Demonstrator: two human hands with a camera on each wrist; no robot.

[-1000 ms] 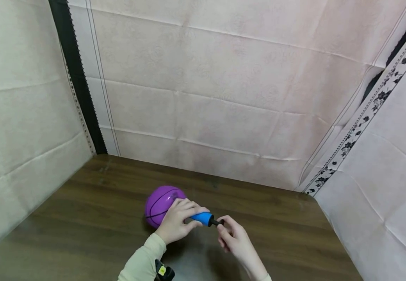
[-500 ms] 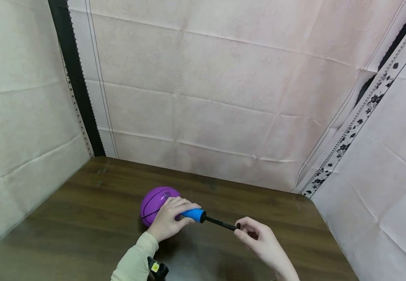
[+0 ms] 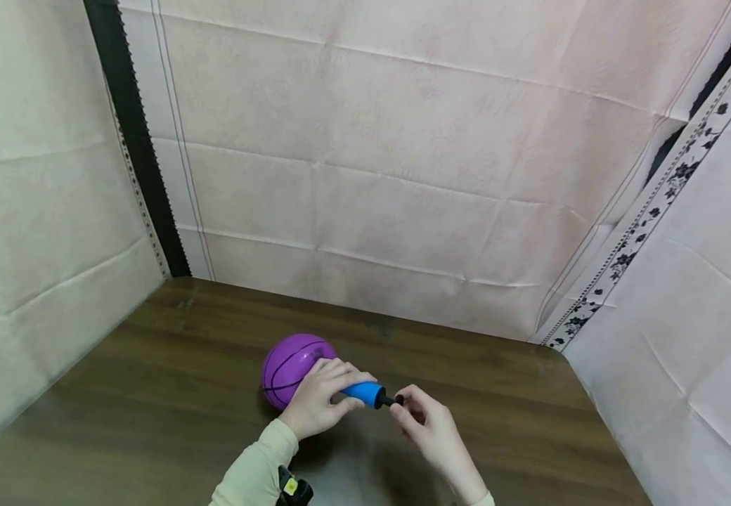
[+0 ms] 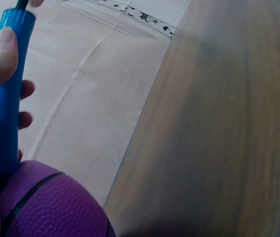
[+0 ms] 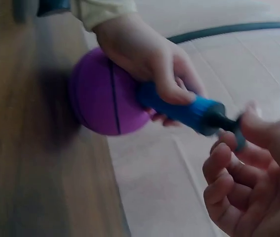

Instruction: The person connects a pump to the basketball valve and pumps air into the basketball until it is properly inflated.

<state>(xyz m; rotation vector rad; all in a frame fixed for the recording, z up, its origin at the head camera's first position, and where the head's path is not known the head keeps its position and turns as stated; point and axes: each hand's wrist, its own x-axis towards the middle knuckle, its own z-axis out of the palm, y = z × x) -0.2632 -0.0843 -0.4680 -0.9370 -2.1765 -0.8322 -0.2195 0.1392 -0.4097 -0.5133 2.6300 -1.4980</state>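
A purple ball (image 3: 292, 365) with black lines, like a small basketball, sits on the wooden table. Against its right side is a blue hand pump (image 3: 363, 393), its barrel gripped by my left hand (image 3: 322, 397). In the left wrist view the thumb lies along the blue barrel (image 4: 4, 113), whose lower end meets the ball (image 4: 56, 202). My right hand (image 3: 429, 429) pinches the black handle (image 5: 239, 133) at the end of the pump's rod between thumb and fingers. Only a short length of the rod shows. Where pump and ball join is hidden by the left hand.
The brown wooden table (image 3: 169, 393) spreads under both hands. Pale cloth walls (image 3: 365, 161) rise at the back, left and right. A black strip (image 3: 144, 147) stands at the back left corner.
My right hand drew the handle out to the right, exposing a long black rod, then pushed it back toward the barrel. My left hand and the ball shifted slightly left and back.
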